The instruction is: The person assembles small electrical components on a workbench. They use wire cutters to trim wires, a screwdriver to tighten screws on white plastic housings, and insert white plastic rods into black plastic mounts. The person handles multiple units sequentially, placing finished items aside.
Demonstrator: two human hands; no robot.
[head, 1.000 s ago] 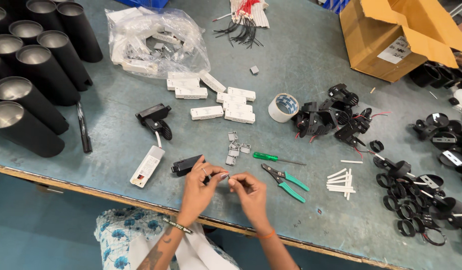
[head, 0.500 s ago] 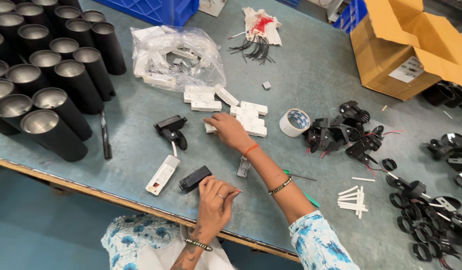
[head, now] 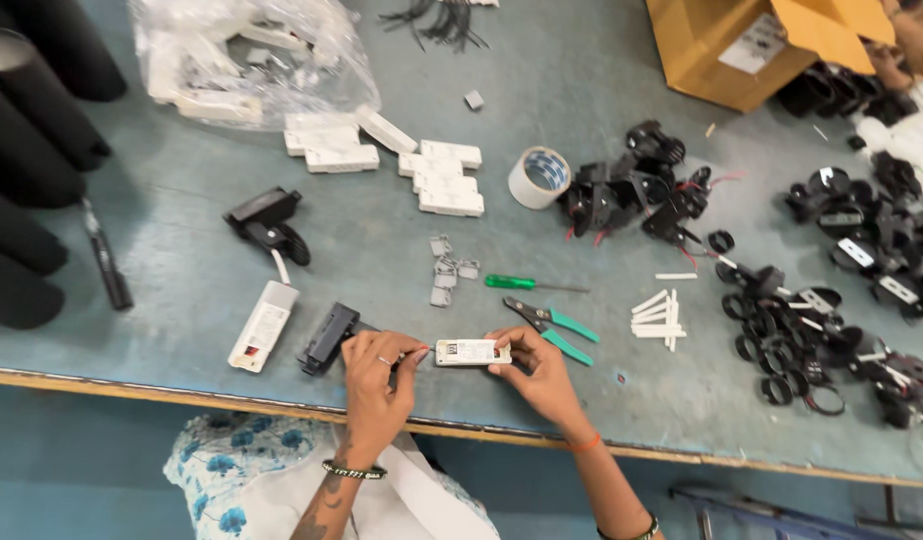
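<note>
Right hand back from the white blocks, now both hands pinching a small white box between them, left hand at its left end, low centre of the counter.

From my remote seat I see even, bright overhead light on the grey-green worktable, soft short shadows, mild glare on the crinkled clear plastic bag, and slight edge blur.

Assembly workshop: parts-strewn workbench, pliers
</note>
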